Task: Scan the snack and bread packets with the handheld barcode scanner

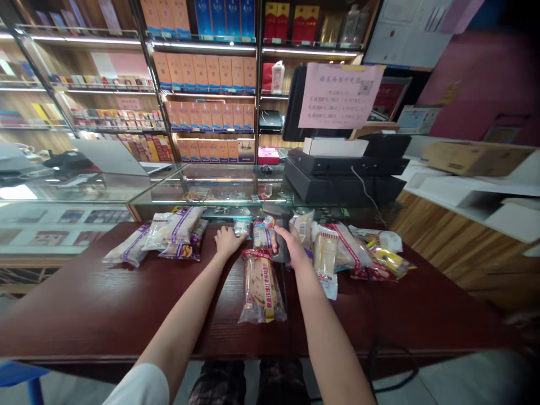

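You hold a dark scanner [278, 215] in your right hand [292, 247], left hand [229, 241] spread beside a small packet [242, 226] — scanning, it seems, with careful aim called for next.

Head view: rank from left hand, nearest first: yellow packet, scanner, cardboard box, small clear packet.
From the left hand:
1. Small clear packet, right at its fingertips.
2. Scanner, just to the right, in the right hand.
3. Yellow packet, right part of the table.
4. Cardboard box, far right, beyond the table.
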A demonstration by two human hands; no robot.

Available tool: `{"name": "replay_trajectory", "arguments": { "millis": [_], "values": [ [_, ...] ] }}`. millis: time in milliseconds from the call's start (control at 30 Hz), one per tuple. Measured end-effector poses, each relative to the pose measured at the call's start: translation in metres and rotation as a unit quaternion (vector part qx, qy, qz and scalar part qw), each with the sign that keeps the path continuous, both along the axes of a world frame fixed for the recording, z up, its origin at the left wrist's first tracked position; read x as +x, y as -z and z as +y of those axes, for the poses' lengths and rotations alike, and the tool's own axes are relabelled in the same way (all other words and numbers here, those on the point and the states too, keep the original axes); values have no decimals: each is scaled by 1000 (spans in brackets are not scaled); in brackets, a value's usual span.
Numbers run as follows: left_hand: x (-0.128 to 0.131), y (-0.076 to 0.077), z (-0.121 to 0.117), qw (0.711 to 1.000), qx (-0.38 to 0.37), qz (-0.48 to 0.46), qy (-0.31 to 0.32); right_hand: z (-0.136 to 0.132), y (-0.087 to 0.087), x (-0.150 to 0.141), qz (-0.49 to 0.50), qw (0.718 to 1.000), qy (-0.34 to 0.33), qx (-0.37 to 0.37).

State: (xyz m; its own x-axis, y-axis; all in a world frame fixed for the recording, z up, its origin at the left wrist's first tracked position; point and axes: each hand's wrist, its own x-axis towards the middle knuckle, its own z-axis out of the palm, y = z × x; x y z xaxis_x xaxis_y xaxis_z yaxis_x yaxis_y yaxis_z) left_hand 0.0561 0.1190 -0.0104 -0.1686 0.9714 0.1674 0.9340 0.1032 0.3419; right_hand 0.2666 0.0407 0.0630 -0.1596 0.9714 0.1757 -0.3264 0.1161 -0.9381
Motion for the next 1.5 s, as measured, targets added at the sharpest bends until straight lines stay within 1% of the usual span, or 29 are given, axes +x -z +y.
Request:
{"name": "replay_trajectory", "arguments": {
  "millis": [133, 233, 367, 467, 500, 633, 767, 900, 1067, 1167, 1267, 1500],
  "values": [
    [-6, 2, 0, 999, 12, -46, 10, -1, -1, -1, 9, 1000, 11, 4],
    [-11, 3, 1, 989, 52, -135, 33, 0, -1, -1, 7, 1000, 4, 0],
    [-25, 1, 2, 951, 127, -269, 81, 2, 1, 1, -4, 1000, -4, -14],
    [-43, -3, -4, 925, 174, -319, 115, 2, 2, 0, -27, 999, -12, -27],
    [-50, -5, -9, 922, 190, -316, 122, 2, 3, -1, -39, 999, -20, -31],
    [-70, -7, -32, 935, 236, -241, 108, -1, 5, -11, -78, 995, -39, -41],
    [-78, -9, -47, 936, 268, -201, 111, -4, 9, -24, -109, 990, -80, -36],
    [-81, -11, -48, 936, 289, -173, 106, -7, 12, -34, -114, 987, -106, -33],
    [-82, -9, -48, 933, 289, -157, 148, -7, 13, -37, -99, 988, -115, -22],
    [-80, -8, -49, 934, 284, -150, 157, -7, 12, -35, -98, 988, -117, -19],
    [-80, -9, -50, 937, 276, -147, 155, -7, 11, -35, -98, 988, -115, -24],
    [-80, -10, -51, 935, 293, -131, 150, -6, 14, -34, -90, 988, -120, -20]
  ]
}}
